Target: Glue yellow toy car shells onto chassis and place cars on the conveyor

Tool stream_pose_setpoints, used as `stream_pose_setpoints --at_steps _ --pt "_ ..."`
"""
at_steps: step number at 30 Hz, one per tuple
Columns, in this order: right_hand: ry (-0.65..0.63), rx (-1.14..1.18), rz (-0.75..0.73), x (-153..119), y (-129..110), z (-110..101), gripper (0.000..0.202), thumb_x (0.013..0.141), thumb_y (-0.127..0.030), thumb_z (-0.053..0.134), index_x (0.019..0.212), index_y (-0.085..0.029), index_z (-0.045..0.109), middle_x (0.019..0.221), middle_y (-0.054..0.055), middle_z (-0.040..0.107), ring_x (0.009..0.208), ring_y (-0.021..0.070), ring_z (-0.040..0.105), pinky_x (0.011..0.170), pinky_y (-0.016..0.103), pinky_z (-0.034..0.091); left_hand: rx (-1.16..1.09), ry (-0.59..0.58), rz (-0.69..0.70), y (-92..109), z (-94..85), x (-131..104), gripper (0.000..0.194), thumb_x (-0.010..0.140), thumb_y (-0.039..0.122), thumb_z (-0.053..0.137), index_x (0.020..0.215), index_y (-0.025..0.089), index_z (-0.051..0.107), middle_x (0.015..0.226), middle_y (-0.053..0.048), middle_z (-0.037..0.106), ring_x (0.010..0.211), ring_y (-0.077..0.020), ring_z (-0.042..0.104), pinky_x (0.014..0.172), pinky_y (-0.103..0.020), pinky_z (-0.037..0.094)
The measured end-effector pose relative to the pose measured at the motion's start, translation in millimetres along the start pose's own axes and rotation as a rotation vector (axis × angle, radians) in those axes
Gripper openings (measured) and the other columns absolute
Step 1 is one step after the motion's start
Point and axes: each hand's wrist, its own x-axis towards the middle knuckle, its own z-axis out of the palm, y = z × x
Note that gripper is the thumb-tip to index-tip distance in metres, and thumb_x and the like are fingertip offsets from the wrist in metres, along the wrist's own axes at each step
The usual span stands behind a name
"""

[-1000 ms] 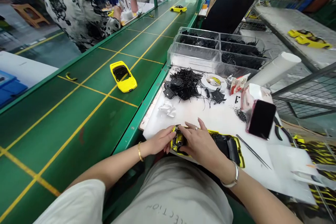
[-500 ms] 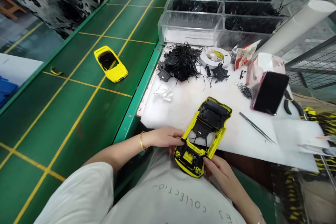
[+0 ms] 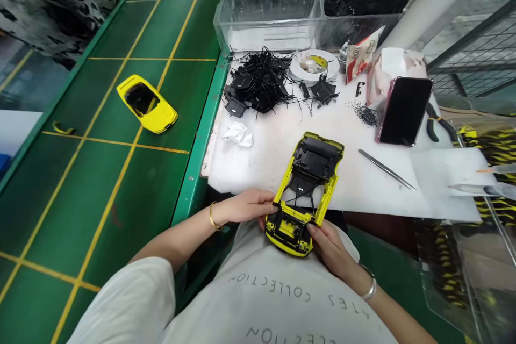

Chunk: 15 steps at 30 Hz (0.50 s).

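Observation:
A yellow model car body (image 3: 329, 193) with black inner parts is held between my two hands, its far end over the white work surface and its near end at my shirt. My left hand (image 3: 252, 206) pinches its left edge, thumb on top. On the right, my right hand (image 3: 328, 244) grips the near right corner, with the fingers underneath hidden. A black piece (image 3: 301, 184) with thin strips sits in the frame's opening. Beyond the car body lies a heap of black wired-looking parts (image 3: 258, 80). To its right rest metal tweezers (image 3: 386, 169).
A green conveyor belt (image 3: 133, 188) on the left carries another yellow car body (image 3: 147, 104) and a small yellow strip (image 3: 63, 128). Clear divided bins (image 3: 268, 24) stand at the back. A phone (image 3: 404, 111), a tape roll (image 3: 315, 65), pliers (image 3: 441, 122) and crumpled tissue (image 3: 237, 134) lie around.
My view has shifted, so the bench and belt sit slightly higher and further left. The held car body has turned a little more upright in view; both hands keep their grip.

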Motion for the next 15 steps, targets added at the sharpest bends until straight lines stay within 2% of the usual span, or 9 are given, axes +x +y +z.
stream_pose_setpoints --at_steps 4,7,10,12,13,14,15 --pt "0.033 -0.049 -0.034 2 -2 5 0.038 0.094 -0.051 0.045 0.087 -0.021 0.065 0.085 0.005 0.068 0.082 0.0218 0.062 0.082 0.032 0.052 -0.012 0.065 -0.009 -7 3.5 0 0.043 0.081 0.054 0.068 0.093 0.013 0.064 0.073 0.001 0.062 0.060 -0.0105 0.057 0.056 -0.022 0.048" --pt "0.049 0.006 -0.047 2 1 8 0.042 0.093 -0.055 0.044 0.089 -0.018 0.065 0.086 0.006 0.068 0.081 0.0220 0.062 0.077 0.032 0.053 -0.060 0.114 -0.005 -17 8.0 3 0.046 0.076 0.056 0.071 0.090 0.013 0.065 0.071 0.001 0.062 0.058 -0.0103 0.055 0.053 -0.021 0.046" --pt "0.009 -0.045 -0.055 -6 -17 -4 0.043 0.095 -0.053 0.040 0.092 -0.017 0.065 0.090 0.007 0.070 0.085 0.0228 0.064 0.079 0.032 0.054 -0.093 0.116 0.005 -20 14.5 3 0.051 0.073 0.060 0.072 0.091 0.013 0.068 0.074 -0.001 0.064 0.059 -0.0108 0.056 0.053 -0.021 0.046" --pt "-0.078 -0.282 -0.063 -15 -45 -21 0.041 0.097 -0.047 0.039 0.080 -0.019 0.064 0.083 0.006 0.070 0.079 0.0209 0.065 0.076 0.030 0.054 -0.078 0.105 0.030 -16 19.3 3 0.053 0.074 0.062 0.070 0.094 0.013 0.069 0.076 -0.002 0.065 0.058 -0.0105 0.055 0.053 -0.021 0.045" --pt "-0.104 -0.468 -0.074 -18 -60 -29 0.040 0.097 -0.044 0.042 0.072 -0.020 0.062 0.076 0.004 0.068 0.071 0.0192 0.064 0.070 0.028 0.053 -0.052 0.083 0.036 -15 21.2 3 0.053 0.076 0.063 0.067 0.097 0.014 0.070 0.078 -0.003 0.065 0.058 -0.0107 0.055 0.054 -0.022 0.045" --pt "-0.030 -0.653 -0.113 -19 -75 -34 0.041 0.096 -0.043 0.043 0.066 -0.021 0.060 0.066 0.003 0.065 0.061 0.0176 0.061 0.060 0.026 0.051 -0.027 0.076 0.051 -13 22.4 5 0.053 0.077 0.062 0.066 0.101 0.015 0.070 0.078 -0.003 0.065 0.058 -0.0106 0.054 0.054 -0.022 0.045" --pt "0.019 -0.789 -0.152 -16 -87 -36 0.039 0.097 -0.039 0.043 0.067 -0.022 0.061 0.065 0.003 0.065 0.058 0.0166 0.060 0.057 0.025 0.049 -0.006 0.051 0.060 -13 22.5 8 0.053 0.076 0.062 0.067 0.102 0.016 0.070 0.077 -0.002 0.064 0.058 -0.0108 0.054 0.055 -0.023 0.045"
